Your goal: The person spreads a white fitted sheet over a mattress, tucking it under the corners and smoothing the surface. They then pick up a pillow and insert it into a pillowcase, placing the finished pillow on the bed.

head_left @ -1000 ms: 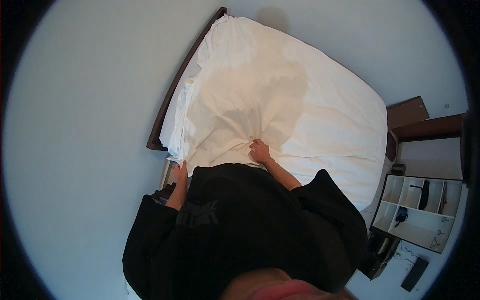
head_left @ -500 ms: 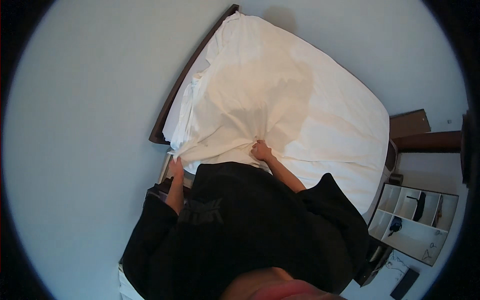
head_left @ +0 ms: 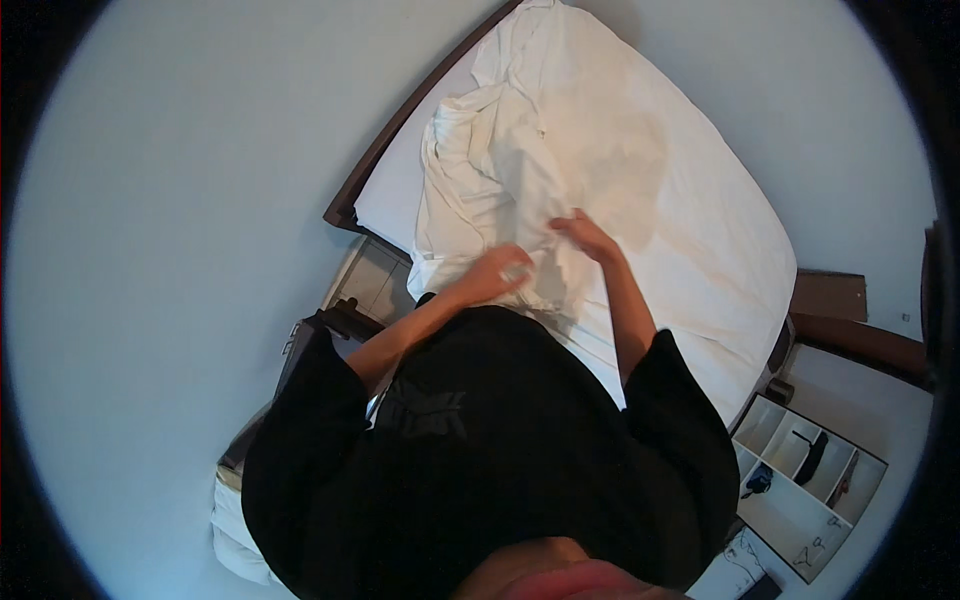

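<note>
One dark-brown wooden headboard [head_left: 362, 178] is seen left of and beyond all fingers. Beside it, an off-white, crumpled cloth sheet [head_left: 478, 160] is bunched on the bed, beyond and beneath both sets of fingers. Left hand [head_left: 493, 272]: fingers are loosely curled, a narrow gap left beside the thumb; whether cloth is gripped cannot be told. Right hand [head_left: 590, 238]: fingers are pointed leftward over the folds, blurred; grip cannot be told. Well right of these fingers, nearer the body, a white, rectangular, open-fronted shelf unit [head_left: 785, 520] is placed.
</note>
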The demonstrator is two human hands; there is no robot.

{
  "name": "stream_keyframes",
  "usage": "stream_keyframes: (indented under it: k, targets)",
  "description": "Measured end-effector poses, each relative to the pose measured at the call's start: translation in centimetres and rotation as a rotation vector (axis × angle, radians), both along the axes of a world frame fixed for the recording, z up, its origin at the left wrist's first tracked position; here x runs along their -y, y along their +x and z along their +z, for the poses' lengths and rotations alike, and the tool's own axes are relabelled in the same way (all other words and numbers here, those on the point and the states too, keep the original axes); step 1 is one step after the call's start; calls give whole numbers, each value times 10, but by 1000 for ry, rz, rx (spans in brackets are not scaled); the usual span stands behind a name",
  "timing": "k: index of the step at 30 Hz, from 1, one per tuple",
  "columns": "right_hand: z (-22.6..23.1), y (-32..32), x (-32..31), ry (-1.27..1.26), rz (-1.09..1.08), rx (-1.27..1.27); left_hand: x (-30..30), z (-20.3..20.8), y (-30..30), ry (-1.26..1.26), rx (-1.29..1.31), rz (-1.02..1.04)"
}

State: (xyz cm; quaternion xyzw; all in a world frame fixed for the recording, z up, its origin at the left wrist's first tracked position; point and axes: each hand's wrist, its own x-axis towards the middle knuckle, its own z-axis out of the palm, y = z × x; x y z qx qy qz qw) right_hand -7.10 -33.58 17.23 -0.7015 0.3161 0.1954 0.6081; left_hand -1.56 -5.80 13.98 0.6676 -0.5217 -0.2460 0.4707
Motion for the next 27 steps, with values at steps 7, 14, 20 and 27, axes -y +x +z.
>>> stream_keyframes:
  k: [7,14,20,27]
  targets:
    - [-50,-152,45,28,-830,202,-51,-138,62,718,-330,1003]
    - [-135,-182,47,-675,-900,-43,-57,-158,110,837,-261,940]
    - [-106,-148,93,-1013,-695,-356,-181,-182,142,788,32,1226]
    - [-80,109,-26,-950,206,833,-200,-173,136,641,151,1190]
